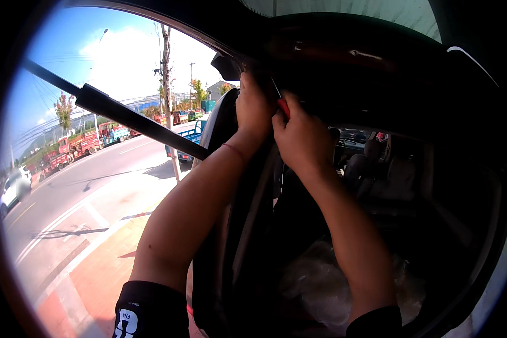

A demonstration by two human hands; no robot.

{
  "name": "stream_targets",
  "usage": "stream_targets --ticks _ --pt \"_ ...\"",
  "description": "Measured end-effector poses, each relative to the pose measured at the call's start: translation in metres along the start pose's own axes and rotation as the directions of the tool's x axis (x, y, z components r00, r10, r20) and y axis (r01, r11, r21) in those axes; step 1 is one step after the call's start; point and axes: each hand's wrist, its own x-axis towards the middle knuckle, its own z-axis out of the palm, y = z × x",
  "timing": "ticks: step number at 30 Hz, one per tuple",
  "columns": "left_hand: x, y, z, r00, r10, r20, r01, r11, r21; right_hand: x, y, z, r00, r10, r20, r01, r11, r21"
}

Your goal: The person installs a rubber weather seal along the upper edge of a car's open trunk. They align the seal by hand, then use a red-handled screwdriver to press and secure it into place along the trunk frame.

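Both my arms reach up to the top left corner of a vehicle's open rear hatch. My right hand (304, 135) is closed round the red handle of a screwdriver (284, 107), and its thin metal shaft points up at the dark underside of the frame. Just left of it, my left hand (253, 110) is raised with its fingers closed against the dark corner by the hinge. What those fingertips pinch is too dark to make out. The screwdriver's tip is lost in shadow.
A black strut (141, 127) slants across the left side. Below my arms lies the dark cargo area, with clear plastic wrapping (321, 281) and seats (372, 163) farther in. Outside are a paved walk (124, 242), a tree trunk (168, 84), a road and parked trucks (81, 143).
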Motion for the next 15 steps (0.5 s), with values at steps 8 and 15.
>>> stream_targets --ticks 8,15 --pt "0.009 0.016 0.004 0.994 -0.1 0.034 0.092 0.981 0.169 -0.001 0.033 -0.024 0.998 -0.022 0.062 0.011 0.984 0.18" --pt "0.014 0.007 0.004 0.996 0.084 0.034 -0.087 0.989 0.119 0.026 0.047 -0.031 0.987 -0.072 0.141 0.032 0.964 0.264"
